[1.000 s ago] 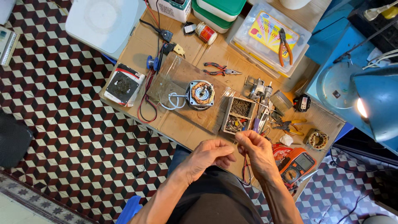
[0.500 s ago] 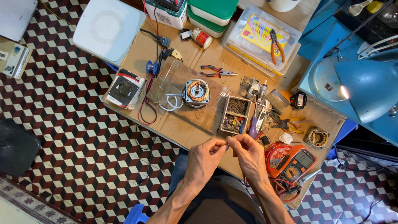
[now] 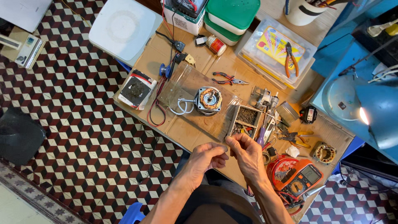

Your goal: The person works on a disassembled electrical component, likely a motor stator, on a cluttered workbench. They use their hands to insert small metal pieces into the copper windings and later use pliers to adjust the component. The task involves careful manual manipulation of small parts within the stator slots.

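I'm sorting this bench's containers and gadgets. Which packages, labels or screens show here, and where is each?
Clear plastic box, table's far right: yellow and pink label inside.
Green-lidded tubs, far edge: stacked, white bases.
Multimeter, beside the right hand: orange, grey screen.
Small can, near the tubs: red and white label.

Figure: the person's own body as seen from the head-worn camera. Two bare forearms enter from the lower edge of the view, ending in the left hand (image 3: pixel 206 157) and the right hand (image 3: pixel 247 154). Neither hand wears a glove, ring, watch or wristband, and no sleeve reaches the forearms. Between the arms lies dark grey-brown cloth of the person's clothing, plain, unpatterned and without visible markings.
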